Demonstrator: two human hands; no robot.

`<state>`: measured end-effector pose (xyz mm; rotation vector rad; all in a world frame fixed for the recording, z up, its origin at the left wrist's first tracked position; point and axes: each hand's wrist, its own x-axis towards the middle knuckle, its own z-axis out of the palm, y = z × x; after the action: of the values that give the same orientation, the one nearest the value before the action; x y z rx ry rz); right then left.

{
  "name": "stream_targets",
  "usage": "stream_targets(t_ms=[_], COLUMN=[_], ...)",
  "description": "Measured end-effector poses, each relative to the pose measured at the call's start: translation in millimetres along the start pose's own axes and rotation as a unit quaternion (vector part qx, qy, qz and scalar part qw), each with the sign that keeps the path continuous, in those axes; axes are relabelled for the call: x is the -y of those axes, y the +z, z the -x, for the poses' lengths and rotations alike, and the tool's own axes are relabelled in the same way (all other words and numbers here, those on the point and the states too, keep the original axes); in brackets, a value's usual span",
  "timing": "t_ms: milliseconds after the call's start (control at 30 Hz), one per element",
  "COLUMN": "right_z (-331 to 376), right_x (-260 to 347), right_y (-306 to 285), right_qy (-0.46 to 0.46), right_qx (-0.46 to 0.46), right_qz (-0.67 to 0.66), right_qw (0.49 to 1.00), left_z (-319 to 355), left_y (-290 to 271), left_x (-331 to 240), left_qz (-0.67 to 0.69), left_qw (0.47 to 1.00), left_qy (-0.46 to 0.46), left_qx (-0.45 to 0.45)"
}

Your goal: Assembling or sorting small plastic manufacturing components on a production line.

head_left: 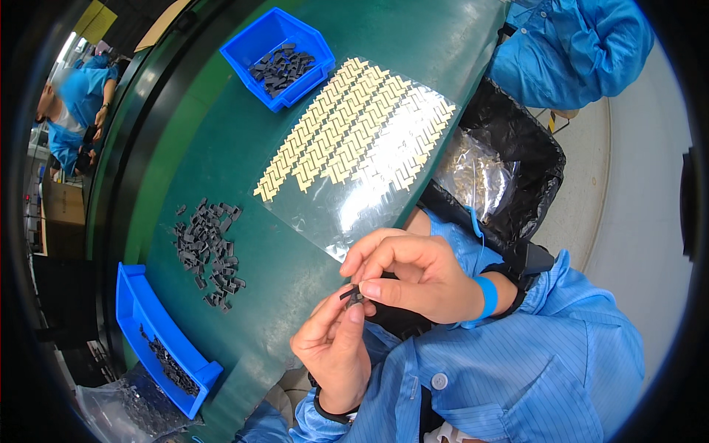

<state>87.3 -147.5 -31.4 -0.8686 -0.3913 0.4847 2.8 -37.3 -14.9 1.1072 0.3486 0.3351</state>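
Note:
Close to my body, at the table's near edge, both hands meet over a small black part [349, 294]. My left hand [334, 341] pinches it between thumb and fingers from below. My right hand [417, 275] comes in from the right, its thumb and index fingertip closed on the same part. Fingertips cover much of it, so its full shape is hidden. Just beyond my hands lies a clear plastic sheet [314, 214] bearing rows of pale yellow, zigzag adhesive pieces [347, 140]. To the left, a loose pile of small black blocks [207, 247] rests on the green table [273, 266].
A blue bin [240, 59] with black blocks stands at the back. Another blue bin [162, 332] with tiny dark parts sits at the left. Right of the table, a black-lined container [543, 151] holds clear plastic scraps. Two other people [569, 52] [81, 96] are nearby.

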Motion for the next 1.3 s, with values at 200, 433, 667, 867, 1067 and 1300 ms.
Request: stream_targets(t_ms=[200, 433, 667, 867, 1067, 1300], right_z=[1, 2, 2, 1, 1, 1], right_x=[2, 0, 3, 1, 1, -2], right_y=[-5, -5, -3, -4, -3, 0], right_qy=[0.003, -0.024, -0.052, -0.104, -0.138, -0.156], right_qx=[0.024, 0.013, 0.002, -0.003, -0.013, -0.034], right_qz=[0.024, 0.051, 0.108, 0.182, 0.223, 0.236], right_qw=[0.999, 0.998, 0.993, 0.978, 0.965, 0.959], left_z=[1, 1, 0, 0, 0, -1], left_y=[1, 5, 9, 8, 9, 12], left_x=[3, 2, 2, 3, 2, -1], left_qz=[-0.015, 0.021, 0.024, 0.013, 0.025, 0.056], left_qw=[1.0, 1.0, 0.999, 1.0, 1.0, 0.998], left_qy=[0.01, 0.007, 0.011, 0.015, 0.015, -0.018], left_qx=[-0.008, -0.009, -0.026, -0.019, -0.003, -0.021])
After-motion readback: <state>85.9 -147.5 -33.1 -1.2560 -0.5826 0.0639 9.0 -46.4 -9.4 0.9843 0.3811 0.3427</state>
